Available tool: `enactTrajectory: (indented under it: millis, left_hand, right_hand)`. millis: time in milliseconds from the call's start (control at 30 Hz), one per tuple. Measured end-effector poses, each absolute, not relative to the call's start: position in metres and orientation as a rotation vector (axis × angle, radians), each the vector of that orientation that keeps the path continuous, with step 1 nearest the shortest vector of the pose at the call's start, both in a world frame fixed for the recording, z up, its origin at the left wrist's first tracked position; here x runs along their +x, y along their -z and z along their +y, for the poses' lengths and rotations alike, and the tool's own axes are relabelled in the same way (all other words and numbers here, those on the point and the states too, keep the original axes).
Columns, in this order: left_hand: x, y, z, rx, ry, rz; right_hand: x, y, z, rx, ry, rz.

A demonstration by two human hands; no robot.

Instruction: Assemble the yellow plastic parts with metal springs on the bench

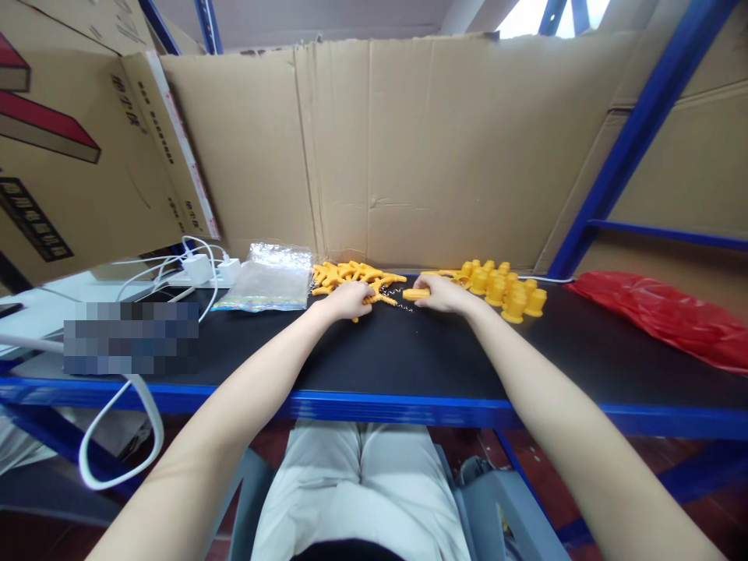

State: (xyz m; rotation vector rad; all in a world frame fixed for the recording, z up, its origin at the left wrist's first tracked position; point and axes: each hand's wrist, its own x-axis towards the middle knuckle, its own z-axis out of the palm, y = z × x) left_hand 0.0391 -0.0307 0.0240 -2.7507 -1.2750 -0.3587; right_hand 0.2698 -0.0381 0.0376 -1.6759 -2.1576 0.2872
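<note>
A pile of yellow corkscrew pieces [359,271] with metal spirals lies at the back middle of the black tabletop. My left hand [351,301] is closed at the front of this pile, on a yellow corkscrew [386,299] whose spiral points right. Just to the right, my right hand [442,294] pinches a yellow handle piece [415,294], its end pointing left toward the spirals. The two held pieces look apart. Behind and beside my right hand stand several yellow bell-shaped plastic sleeves [495,288]. My fingers partly hide what each hand holds.
A clear plastic bag [266,279] lies left of the pile, beside white chargers [197,269] and cables. Red plastic film [654,312] lies at the right. A cardboard wall [456,156] closes off the back. The blue table edge [403,407] runs in front.
</note>
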Motion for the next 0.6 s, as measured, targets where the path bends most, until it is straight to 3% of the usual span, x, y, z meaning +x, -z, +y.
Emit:
enactTrajectory:
  millis: [600]
  left_hand:
    - [0.0391, -0.0269, -0.0365, -2.688, 0.332, -1.319]
  right_hand:
    - [0.2656, -0.034, -0.0387, -1.407, -0.293, -2.318]
